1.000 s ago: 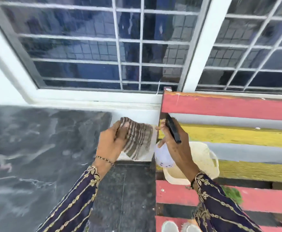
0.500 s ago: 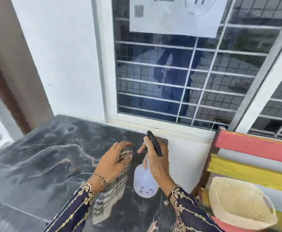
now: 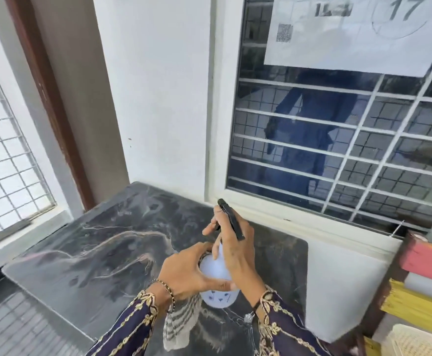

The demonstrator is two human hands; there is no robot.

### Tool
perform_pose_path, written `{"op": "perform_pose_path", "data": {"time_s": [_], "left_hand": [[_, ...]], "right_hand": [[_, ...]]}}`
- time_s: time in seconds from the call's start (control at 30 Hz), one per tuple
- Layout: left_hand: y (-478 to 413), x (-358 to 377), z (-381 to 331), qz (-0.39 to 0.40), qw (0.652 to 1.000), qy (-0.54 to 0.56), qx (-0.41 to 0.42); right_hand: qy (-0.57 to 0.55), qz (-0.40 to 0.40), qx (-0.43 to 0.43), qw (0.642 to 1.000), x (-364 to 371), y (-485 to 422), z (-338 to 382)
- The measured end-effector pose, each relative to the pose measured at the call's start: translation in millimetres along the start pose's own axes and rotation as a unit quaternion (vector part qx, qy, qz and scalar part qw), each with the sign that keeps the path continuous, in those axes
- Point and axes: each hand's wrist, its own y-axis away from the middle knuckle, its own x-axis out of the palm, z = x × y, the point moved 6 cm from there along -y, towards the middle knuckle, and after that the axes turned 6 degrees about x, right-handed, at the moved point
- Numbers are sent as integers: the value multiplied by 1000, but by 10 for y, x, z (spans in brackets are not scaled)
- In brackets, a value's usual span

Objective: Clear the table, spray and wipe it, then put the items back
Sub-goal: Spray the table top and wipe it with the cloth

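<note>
While gripped upright, spray bottle (image 3: 217, 276) nozzle-forward.

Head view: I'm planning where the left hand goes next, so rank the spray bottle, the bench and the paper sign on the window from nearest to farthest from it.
1. Spray bottle: the left hand is cupped on its body, over the table.
2. Bench: off to the right, beyond the table's edge.
3. Paper sign: high on the window, top right.

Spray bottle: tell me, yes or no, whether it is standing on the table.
No: the spray bottle is held above the dark table by the right hand and left hand.
</note>
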Motion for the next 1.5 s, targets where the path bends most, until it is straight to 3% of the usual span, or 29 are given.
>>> {"op": "perform_pose_path", "data": {"time_s": [0.1,0.23,0.4,0.57,0.7,0.9,1.1,1.3,1.5], "left_hand": [[-191,-17,259,64,995,-75,11],[-452,-99,606,47,991,-126,16],[-656,-344,1047,-6,998,-65,-22],[-718,-518,1507,39,995,-49,-73],[-721,-848,2120,40,991,-14,-125],[-714,-1384,3234,-20,981,2,-192],[-738,-1889,3871,-83,984,45,-149],[-795,-2336,4335,-123,983,61,-126],[-750,-2652,4575,-187,971,65,-136]], "right_hand": [[-46,-10,22,999,188,-300,-144],[-84,-19,45,995,428,-600,-289],[-67,54,82,993,925,-986,-446],[-42,21,105,993,1387,-1290,-679],[59,9,109,992,1794,-1506,-933],[159,-27,118,980,2305,-2000,-1414],[286,-82,174,939,2747,-2502,-1888],[268,-53,214,938,3054,-2680,-2079],[177,-125,215,952,3043,-2611,-2074]]}}
